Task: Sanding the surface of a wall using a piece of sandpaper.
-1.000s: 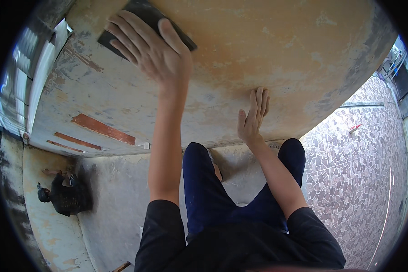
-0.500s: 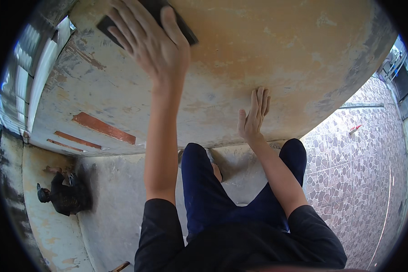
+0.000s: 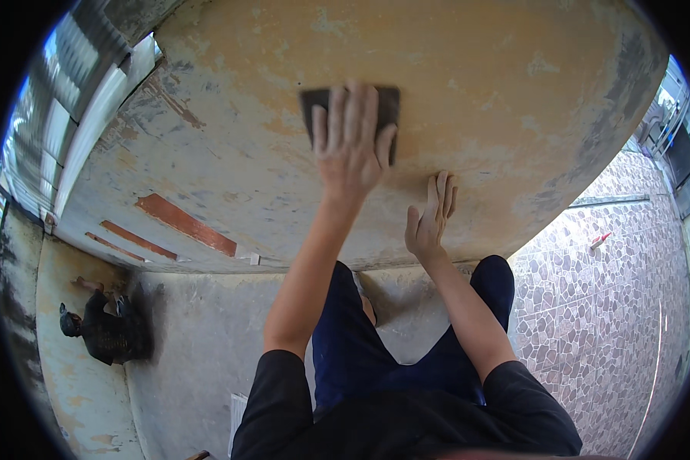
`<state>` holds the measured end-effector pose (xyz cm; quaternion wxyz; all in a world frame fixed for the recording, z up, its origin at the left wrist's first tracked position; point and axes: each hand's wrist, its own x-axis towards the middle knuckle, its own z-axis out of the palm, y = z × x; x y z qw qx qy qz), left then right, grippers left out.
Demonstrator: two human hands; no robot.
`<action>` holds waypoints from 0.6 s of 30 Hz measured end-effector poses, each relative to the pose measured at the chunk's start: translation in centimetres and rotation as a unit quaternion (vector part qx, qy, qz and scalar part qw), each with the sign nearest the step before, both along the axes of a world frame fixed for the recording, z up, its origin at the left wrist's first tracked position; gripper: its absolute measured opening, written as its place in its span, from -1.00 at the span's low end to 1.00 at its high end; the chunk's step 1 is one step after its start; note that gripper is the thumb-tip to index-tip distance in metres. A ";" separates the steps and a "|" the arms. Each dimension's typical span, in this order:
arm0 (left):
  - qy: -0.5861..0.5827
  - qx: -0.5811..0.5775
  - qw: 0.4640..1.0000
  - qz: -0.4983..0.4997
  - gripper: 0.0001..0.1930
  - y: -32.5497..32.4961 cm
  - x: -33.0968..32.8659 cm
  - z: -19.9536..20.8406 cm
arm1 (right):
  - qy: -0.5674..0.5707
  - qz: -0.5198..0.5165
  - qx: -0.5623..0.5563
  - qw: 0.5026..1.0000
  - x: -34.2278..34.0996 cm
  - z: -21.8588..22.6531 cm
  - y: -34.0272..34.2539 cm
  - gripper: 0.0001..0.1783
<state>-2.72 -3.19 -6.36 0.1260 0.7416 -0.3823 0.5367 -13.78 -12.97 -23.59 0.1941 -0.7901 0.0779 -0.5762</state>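
Observation:
My left hand (image 3: 348,146) lies flat over a dark sheet of sandpaper (image 3: 388,100), holding it against the wall (image 3: 483,84) in front of me. The sheet's edges show around the fingers, and motion blurs the fingertips slightly. Lower on the same wall and to the right, my right hand (image 3: 432,218) has fingers upward and thumb apart. Its palm side faces the wall, with nothing seen in it. Worn, patchy tan and grey paint covers the wall.
Reddish-brown bare strips (image 3: 185,224) mark the wall's lower left. A person in dark clothes (image 3: 115,326) crouches by the side wall at left. On the right, a stone-patterned floor (image 3: 583,307) holds a small red-and-white object (image 3: 600,241). Grey concrete floor (image 3: 199,330) extends below.
My left hand has swept the sandpaper right and down across the wall from the upper left. My right hand stays about where it was on the wall, and the view has shifted slightly.

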 end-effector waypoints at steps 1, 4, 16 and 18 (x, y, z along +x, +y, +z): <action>-0.005 -0.075 0.997 -0.015 -0.28 0.3 0.4 4.6 | 0.006 -0.009 -0.005 1.000 0.0 -0.3 -0.2 -0.30; -0.022 -0.220 0.973 -0.066 -0.23 1.5 1.4 14.6 | 0.017 -0.005 0.000 1.000 -0.2 0.1 -0.1 -0.28; -0.041 0.026 0.998 -0.026 -0.34 0.0 0.0 -8.2 | 0.010 0.023 0.010 1.000 -0.5 0.4 0.3 -0.30; -0.001 0.009 1.000 -0.001 -0.30 0.3 0.4 -2.9 | 0.013 0.005 0.002 1.000 0.0 0.1 0.1 -0.30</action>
